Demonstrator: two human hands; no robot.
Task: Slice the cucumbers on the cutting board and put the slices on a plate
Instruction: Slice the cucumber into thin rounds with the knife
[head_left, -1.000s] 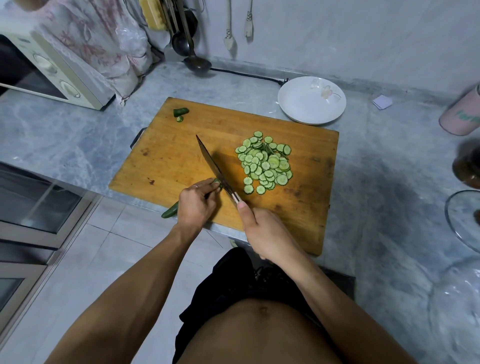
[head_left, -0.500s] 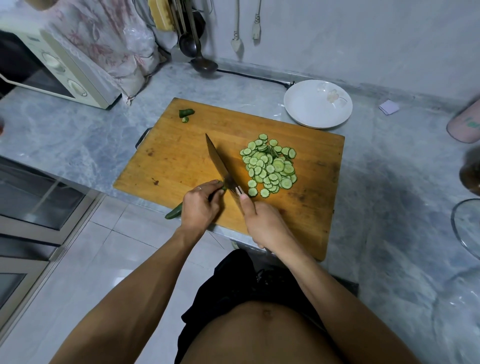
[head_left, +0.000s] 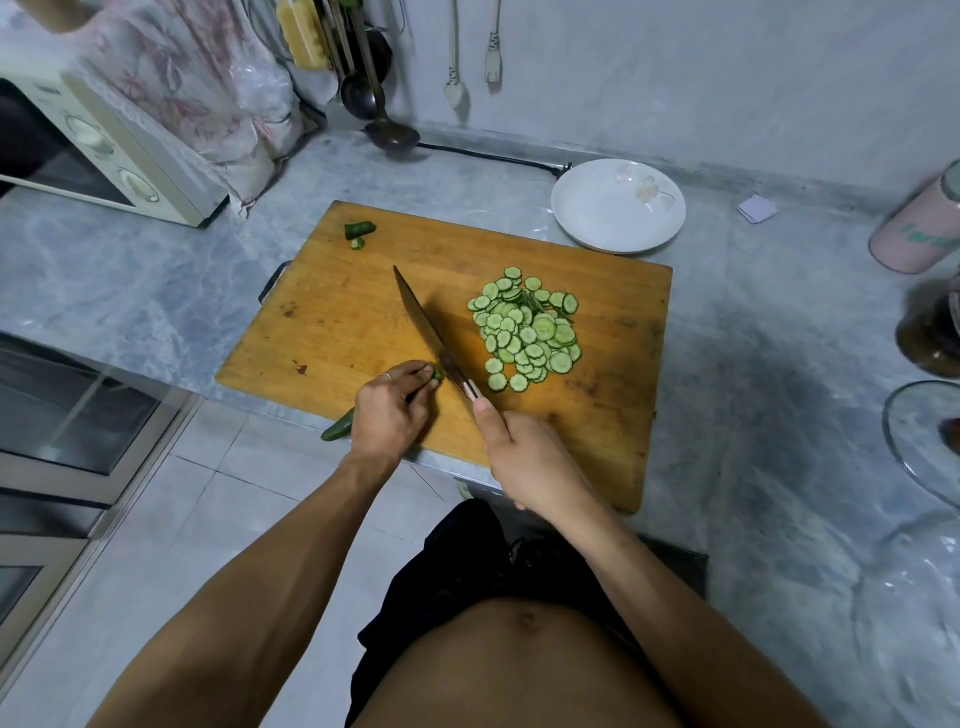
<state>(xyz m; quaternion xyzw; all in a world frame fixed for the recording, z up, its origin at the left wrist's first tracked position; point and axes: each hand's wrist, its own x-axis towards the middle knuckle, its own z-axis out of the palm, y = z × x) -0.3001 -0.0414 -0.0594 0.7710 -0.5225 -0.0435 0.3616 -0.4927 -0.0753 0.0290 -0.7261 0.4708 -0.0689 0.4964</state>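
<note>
A wooden cutting board (head_left: 363, 312) lies on the grey marble counter. My left hand (head_left: 389, 410) grips a green cucumber (head_left: 337, 430) at the board's near edge; its cut end shows at my fingertips and its tail sticks out past the board. My right hand (head_left: 524, 457) holds a knife (head_left: 423, 327) by the handle, the blade resting on the board right beside the cut end. A pile of several cucumber slices (head_left: 527, 327) lies to the right of the blade. A white plate (head_left: 618, 205) stands empty behind the board.
A cut cucumber end piece (head_left: 359, 231) lies at the board's far left corner. A microwave (head_left: 98, 140) stands at the far left, hanging ladles (head_left: 374, 98) at the back, a pink canister (head_left: 917, 234) and glass lids (head_left: 924, 441) on the right.
The knife blade has stayed against the cucumber's cut end with small chopping shifts. My left hand keeps its hold on the cucumber. The slice pile looks the same.
</note>
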